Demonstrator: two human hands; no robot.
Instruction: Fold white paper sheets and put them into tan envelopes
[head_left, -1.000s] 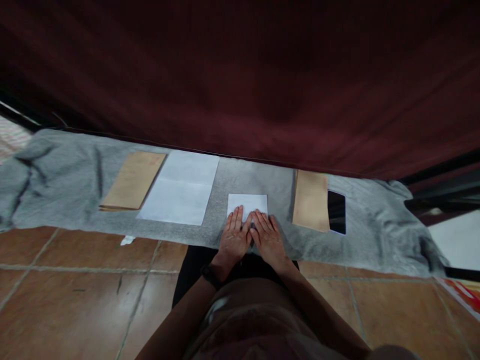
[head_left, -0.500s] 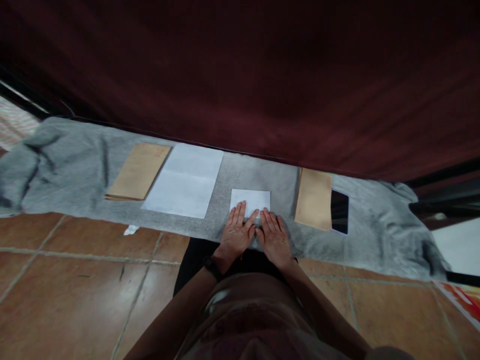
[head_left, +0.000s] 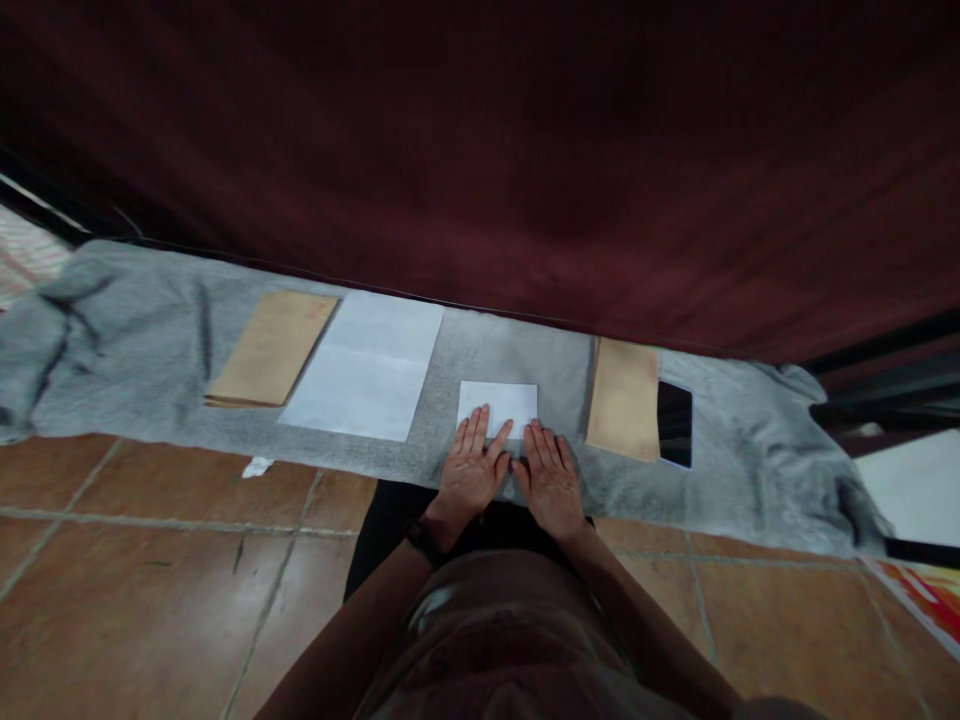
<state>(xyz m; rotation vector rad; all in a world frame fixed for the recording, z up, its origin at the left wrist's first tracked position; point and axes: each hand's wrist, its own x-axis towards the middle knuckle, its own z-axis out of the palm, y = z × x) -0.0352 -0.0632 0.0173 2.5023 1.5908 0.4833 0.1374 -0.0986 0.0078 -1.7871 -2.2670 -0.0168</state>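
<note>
A small folded white paper [head_left: 498,397] lies flat on the grey cloth [head_left: 517,345] right in front of me. My left hand [head_left: 471,470] rests palm down with its fingertips on the paper's lower left part, fingers stretched out and thumb apart. Beside it, my right hand [head_left: 551,480] also lies flat, its fingertips at the paper's lower right corner. Neither hand grips anything. To the left, a large white sheet [head_left: 367,365] with a faint crease across it lies spread out.
Brown envelopes [head_left: 271,348] lie left of the large sheet. Another brown envelope [head_left: 624,400] is on the right, touching a dark phone [head_left: 675,424]. A dark red curtain [head_left: 480,180] hangs behind the cloth. A white scrap [head_left: 258,467] lies on the tiled floor [head_left: 165,580].
The right fingertips have slid slightly down, from on the paper to its lower right corner. The left hand stays almost in place. The whole view has shifted a little.
</note>
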